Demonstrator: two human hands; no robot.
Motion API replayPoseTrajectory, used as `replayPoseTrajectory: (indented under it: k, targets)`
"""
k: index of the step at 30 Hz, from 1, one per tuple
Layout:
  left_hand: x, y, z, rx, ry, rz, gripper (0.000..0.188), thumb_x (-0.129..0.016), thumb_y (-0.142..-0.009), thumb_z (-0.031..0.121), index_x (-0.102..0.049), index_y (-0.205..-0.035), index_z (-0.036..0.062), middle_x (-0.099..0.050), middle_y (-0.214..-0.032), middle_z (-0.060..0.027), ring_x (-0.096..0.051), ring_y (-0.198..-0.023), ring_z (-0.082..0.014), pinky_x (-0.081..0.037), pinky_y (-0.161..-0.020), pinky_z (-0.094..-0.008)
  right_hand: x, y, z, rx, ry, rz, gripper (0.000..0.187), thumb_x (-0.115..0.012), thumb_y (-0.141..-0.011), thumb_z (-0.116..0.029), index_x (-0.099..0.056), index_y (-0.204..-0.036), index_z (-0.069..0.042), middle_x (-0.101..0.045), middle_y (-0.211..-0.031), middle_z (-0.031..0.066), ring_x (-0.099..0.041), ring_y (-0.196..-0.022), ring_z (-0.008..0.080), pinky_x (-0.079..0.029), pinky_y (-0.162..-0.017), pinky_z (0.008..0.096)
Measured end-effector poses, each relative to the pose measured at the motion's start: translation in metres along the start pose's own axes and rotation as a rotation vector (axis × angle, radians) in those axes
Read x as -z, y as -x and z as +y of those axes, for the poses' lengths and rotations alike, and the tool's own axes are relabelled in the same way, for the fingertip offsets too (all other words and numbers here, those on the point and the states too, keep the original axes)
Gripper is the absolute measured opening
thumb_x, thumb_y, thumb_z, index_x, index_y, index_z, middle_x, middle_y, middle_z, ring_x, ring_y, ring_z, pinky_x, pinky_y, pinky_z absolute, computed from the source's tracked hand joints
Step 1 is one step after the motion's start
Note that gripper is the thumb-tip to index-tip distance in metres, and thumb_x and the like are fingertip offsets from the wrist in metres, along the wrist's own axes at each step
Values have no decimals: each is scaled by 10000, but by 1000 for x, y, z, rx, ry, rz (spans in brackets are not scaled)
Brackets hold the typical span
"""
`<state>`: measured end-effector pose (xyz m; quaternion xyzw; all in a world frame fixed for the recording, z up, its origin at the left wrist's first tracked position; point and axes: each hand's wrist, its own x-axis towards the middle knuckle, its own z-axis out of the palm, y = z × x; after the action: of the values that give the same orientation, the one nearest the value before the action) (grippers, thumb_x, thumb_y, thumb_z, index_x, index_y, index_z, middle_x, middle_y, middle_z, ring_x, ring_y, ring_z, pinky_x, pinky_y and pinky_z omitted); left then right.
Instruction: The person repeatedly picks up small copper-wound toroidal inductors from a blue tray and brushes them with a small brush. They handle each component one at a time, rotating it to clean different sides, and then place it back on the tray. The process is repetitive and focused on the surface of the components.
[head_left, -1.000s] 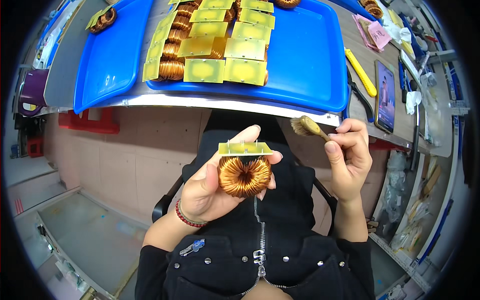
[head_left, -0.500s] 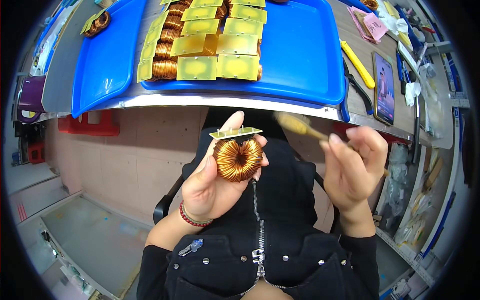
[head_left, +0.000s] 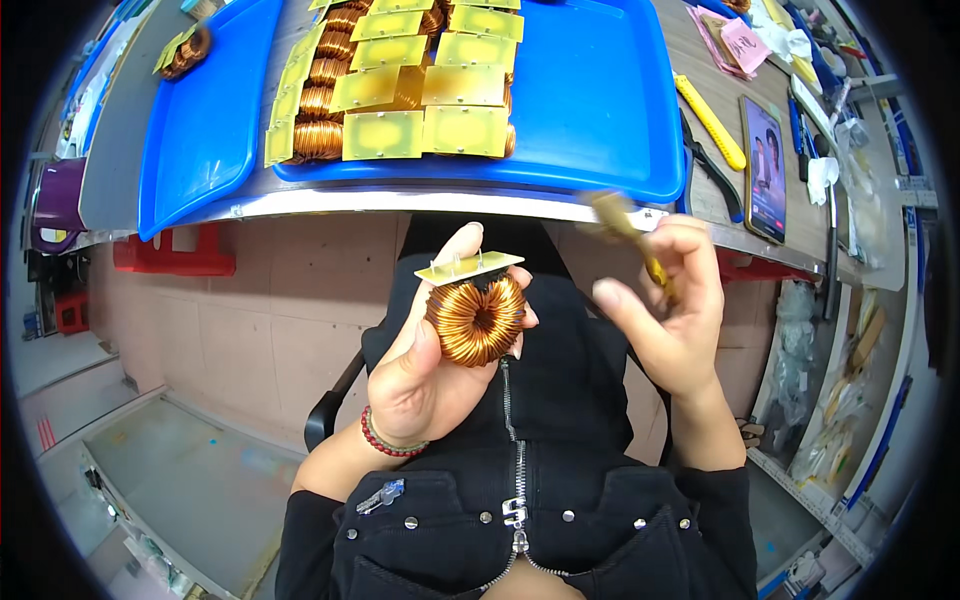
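A copper-wound toroidal coil (head_left: 476,322) is gripped by my left hand (head_left: 408,385) over my lap. On its top edge sits a small yellow-green board (head_left: 470,267), slightly tilted, with metal pins sticking up. To the right, my right hand (head_left: 672,310) has a yellowish-brown brush (head_left: 625,225) between its fingers. Its head is smeared by motion, points up and left, and is apart from the coil. Part of the handle is hidden by the fingers.
Rows of similar coils with yellow boards (head_left: 382,135) lie at a large blue tray (head_left: 590,100). Another blue tray (head_left: 205,130) is left of it. Pliers (head_left: 715,180), a yellow cutter (head_left: 712,125) and a phone (head_left: 764,170) lie at the right. A red stool (head_left: 180,252) stands below.
My right hand has shifted left and up, and the brush has turned to point more upward. The coil in my left hand has barely moved; its board looks a little more tilted.
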<state>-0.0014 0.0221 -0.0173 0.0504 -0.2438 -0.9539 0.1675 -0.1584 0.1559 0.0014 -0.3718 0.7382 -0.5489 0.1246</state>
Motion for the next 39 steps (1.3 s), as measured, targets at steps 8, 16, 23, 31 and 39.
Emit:
replayPoseTrajectory:
  k: [8, 16, 23, 31, 39]
  targets:
    - [-18, 0, -6, -13, -139, 116, 814, -567, -811, 423, -108, -1402, 102, -358, -1298, -142, -415, -1149, -259, -293, -1005, -400, -52, 16, -22, -251, -866, -230, 344, -606, -777, 23, -383, -1027, -55, -421, -931, 5, -382, -751, 4, -346, -634, 139]
    - [-18, 3, -5, 24, -119, 70, 837, -569, -823, 407, -55, -1402, 88, -328, -1317, -148, -358, -1204, -257, -284, -999, -377, -54, 16, -24, -301, -863, -139, 176, -461, -828, -5, -376, -971, -61, -433, -927, 53, -358, -596, 28, -316, -516, 164]
    - [-7, 2, -5, 56, 86, -13, 792, -532, -855, 378, -51, -1405, 72, -324, -1305, -192, -453, -1104, -262, -372, -913, -339, -41, 16, -6, -13, -521, 39, 264, -456, -871, -168, -346, -1081, -52, -399, -942, 80, -382, -593, 74, -334, -531, 213]
    - [0, -3, -10, 66, 150, -48, 776, -473, -876, 419, -36, -1412, 66, -343, -1298, -201, -472, -1063, -269, -405, -832, -323, 2, -4, -12, 676, 548, 177, 225, -729, -578, -3, -623, -762, -79, -504, -777, 50, -500, -498, 157, -384, -406, 265]
    - [3, -3, -15, -95, 17, 89, 786, -534, -853, 379, -73, -1410, 72, -353, -1299, -192, -455, -1097, -259, -377, -873, -327, -3, 10, -27, 278, 407, -132, 173, -683, -710, -86, -517, -677, -50, -510, -761, 57, -509, -465, 172, -383, -377, 279]
